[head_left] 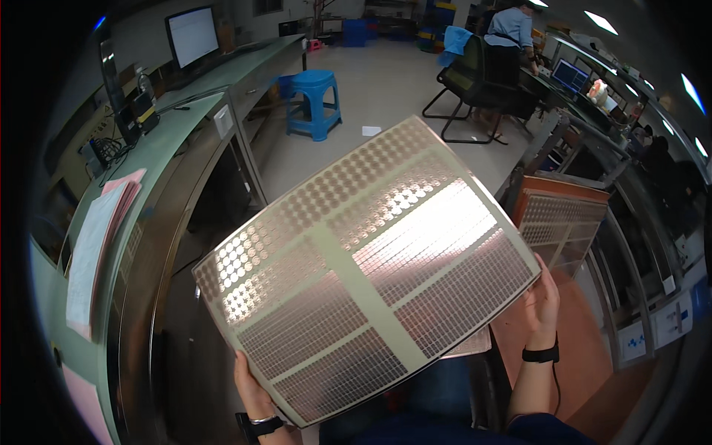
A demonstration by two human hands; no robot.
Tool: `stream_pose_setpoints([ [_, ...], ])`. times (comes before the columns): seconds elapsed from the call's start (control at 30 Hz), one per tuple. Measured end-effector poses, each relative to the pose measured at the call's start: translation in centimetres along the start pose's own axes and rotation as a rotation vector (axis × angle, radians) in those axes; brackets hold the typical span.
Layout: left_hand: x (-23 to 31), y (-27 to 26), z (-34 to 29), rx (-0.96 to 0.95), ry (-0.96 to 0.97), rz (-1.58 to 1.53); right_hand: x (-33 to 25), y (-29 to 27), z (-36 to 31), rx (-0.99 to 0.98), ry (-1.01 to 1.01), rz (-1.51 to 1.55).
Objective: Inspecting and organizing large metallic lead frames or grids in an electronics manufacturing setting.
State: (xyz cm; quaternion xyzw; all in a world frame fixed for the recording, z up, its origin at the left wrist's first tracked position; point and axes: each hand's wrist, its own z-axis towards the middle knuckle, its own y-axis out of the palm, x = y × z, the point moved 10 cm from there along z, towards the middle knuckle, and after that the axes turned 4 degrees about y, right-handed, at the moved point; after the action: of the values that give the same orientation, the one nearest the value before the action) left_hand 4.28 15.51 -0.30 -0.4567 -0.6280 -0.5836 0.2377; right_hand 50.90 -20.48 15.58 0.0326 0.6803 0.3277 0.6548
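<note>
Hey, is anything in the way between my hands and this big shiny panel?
Nothing visible stands between them. Your left hand holds the panel directly at its lower left edge, and your right hand at its right edge. The similar board stands off to the right, not between.

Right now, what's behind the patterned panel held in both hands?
A strip of another patterned sheet shows past the lower edge of the held panel; floor shows past the upper edge. Anything fully behind the panel is covered.
</note>
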Motion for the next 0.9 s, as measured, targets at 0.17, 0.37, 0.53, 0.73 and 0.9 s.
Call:
stream_pose_setpoints([
  [0.17,0.1,-1.3,-0.4,0.035,-0.012,0.058,-0.6,0.7,-0.5,-0.036,0.001,-0.057],
  [0.37,0.3,-1.5,-1.0,0.166,-0.056,0.102,-0.2,0.5,-0.1,-0.067,0.024,-0.016],
  [0.53,1.9,-0.9,-1.3,0.149,0.015,0.117,0.8,0.2,-0.1,-0.057,0.101,0.027],
  [0.73,5.9,0.9,-2.8,0.144,0.054,0.273,0.2,-2.1,-0.1,-0.225,0.223,-0.359],
  [0.9,7.9,4.1,-4.4,0.042,-0.004,0.253,-0.8,-1.4,0.2,-0.306,0.324,-0.737],
])
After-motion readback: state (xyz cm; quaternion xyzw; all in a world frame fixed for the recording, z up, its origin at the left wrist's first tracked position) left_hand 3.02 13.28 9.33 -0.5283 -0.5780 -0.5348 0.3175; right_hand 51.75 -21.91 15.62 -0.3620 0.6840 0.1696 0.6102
